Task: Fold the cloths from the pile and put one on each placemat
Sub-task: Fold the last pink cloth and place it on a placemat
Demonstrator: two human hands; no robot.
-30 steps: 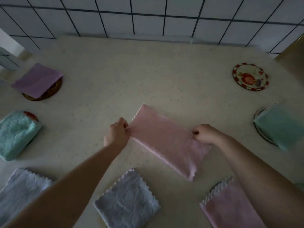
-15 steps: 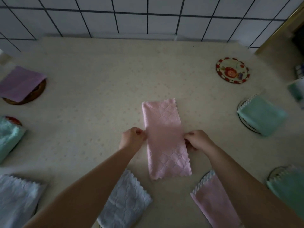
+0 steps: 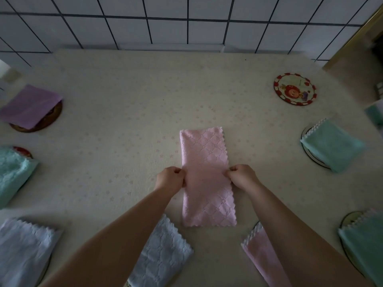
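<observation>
A pink cloth [image 3: 204, 160], folded into a long strip, lies flat at the middle of the table with its length running away from me. My left hand [image 3: 171, 180] pinches its left edge at mid-length. My right hand [image 3: 241, 176] pinches the right edge at the same height. A round placemat [image 3: 295, 91] with a red rim and a cartoon picture sits bare at the far right.
Folded cloths cover round mats around the table [image 3: 128, 104]: purple [image 3: 31, 105] far left, teal [image 3: 12, 172] left, pale grey [image 3: 22, 251] near left, pale grey [image 3: 161, 255] near middle, pink [image 3: 261, 255] under my right arm, teal [image 3: 333, 145] right, teal [image 3: 364, 243] near right. A tiled wall stands behind.
The pink strip has turned from lying slantwise to pointing straight away from me. Both hands have shifted from its ends to the middle of its long edges.
</observation>
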